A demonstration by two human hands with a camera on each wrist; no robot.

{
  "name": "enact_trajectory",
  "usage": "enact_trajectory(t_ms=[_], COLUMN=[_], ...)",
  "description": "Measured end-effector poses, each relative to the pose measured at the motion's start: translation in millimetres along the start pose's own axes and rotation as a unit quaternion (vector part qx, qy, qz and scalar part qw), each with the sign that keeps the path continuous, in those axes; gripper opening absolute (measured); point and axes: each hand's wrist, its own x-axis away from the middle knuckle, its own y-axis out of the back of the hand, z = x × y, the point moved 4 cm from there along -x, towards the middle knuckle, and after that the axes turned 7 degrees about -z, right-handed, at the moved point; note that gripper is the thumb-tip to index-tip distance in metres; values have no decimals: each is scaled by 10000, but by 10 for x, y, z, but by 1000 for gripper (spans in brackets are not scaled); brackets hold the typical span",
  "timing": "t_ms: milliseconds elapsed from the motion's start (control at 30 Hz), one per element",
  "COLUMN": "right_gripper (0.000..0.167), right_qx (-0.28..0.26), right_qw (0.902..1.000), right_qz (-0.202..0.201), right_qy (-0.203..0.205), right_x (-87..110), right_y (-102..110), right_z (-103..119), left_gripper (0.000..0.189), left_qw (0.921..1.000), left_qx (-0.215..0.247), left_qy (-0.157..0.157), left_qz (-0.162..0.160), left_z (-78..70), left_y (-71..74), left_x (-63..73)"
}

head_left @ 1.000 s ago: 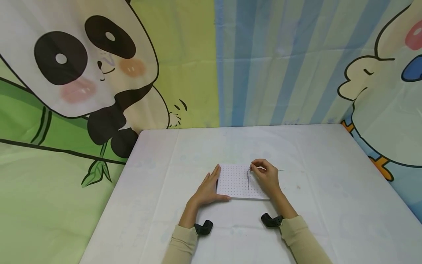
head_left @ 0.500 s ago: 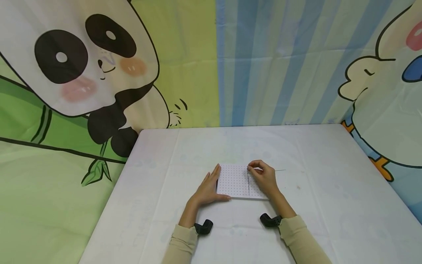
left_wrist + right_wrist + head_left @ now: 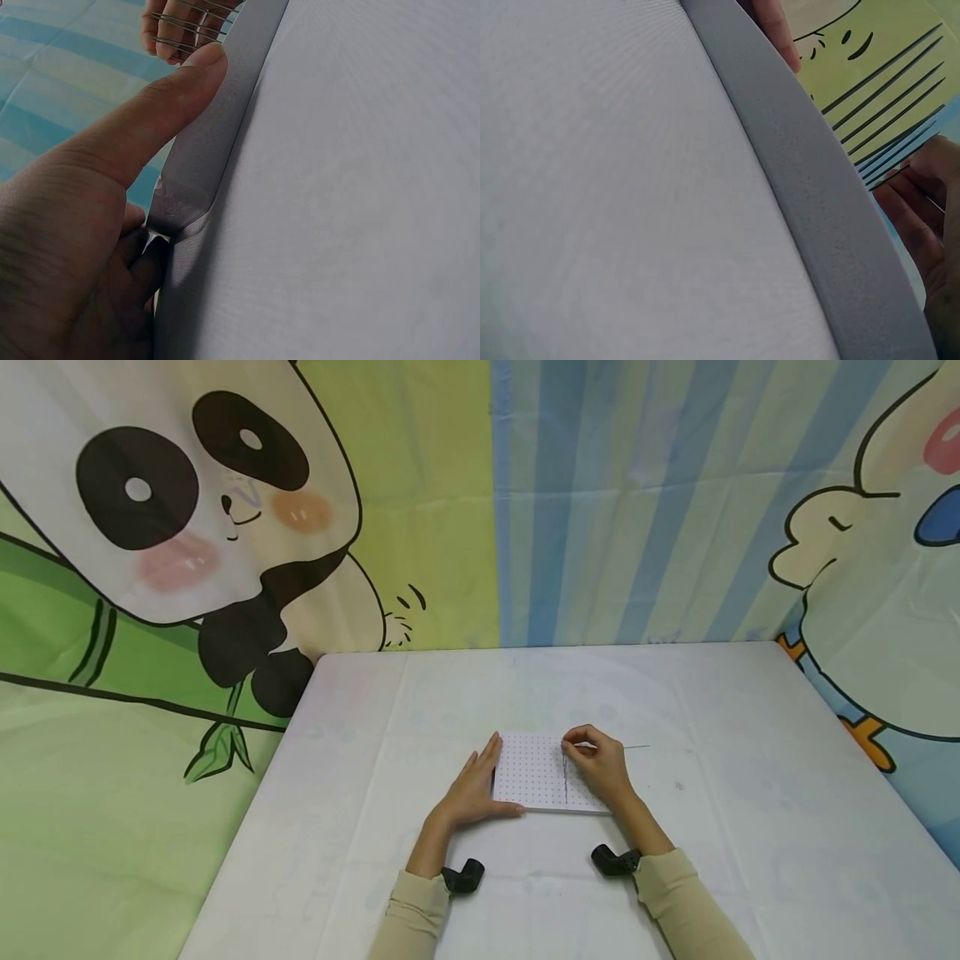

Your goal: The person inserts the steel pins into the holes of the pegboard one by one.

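A white foam board [image 3: 525, 772] with a dotted grid lies on the table. Thin metal needles [image 3: 882, 69] stand upright from it in a row, seen edge-on in the right wrist view. My left hand [image 3: 468, 793] steadies the board's near left corner, fingers straight along the left side. Its thumb [image 3: 165, 105] presses the front edge. My right hand [image 3: 603, 768] pinches with thumb and index finger at the far end of the row, over the board's right half; the needle between those fingertips is mostly hidden.
The white table [image 3: 420, 718] stretches around the board. A thin dark needle-like line [image 3: 637, 746] shows just right of my right hand. Black wrist cameras [image 3: 465, 877] sit on both wrists. A printed cloth [image 3: 420, 527] with cartoon animals hangs behind.
My right hand has moved slightly left and down to the far end of the needle row, then stayed nearly still. My left hand and the board have not moved.
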Motion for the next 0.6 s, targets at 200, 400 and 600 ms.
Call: enact_trajectory(t_ms=[200,400,600], right_gripper=[8,9,10], right_qx=[-122,-258,-339], right_qw=[9999,9996,9992], right_qz=[78,111,131], right_qy=[39,-25,-164], right_x=[-1,20,31], right_y=[-18,-47,-23], right_z=[-138,-344,-333], left_gripper=[126,126,126], left_qw=[10000,10000,10000], left_qx=[6,-10,30], left_qy=[-22,-30,6], left_qz=[17,4,18], left_z=[1,4,-8], left_y=[15,14,3], left_x=[-16,-13,1])
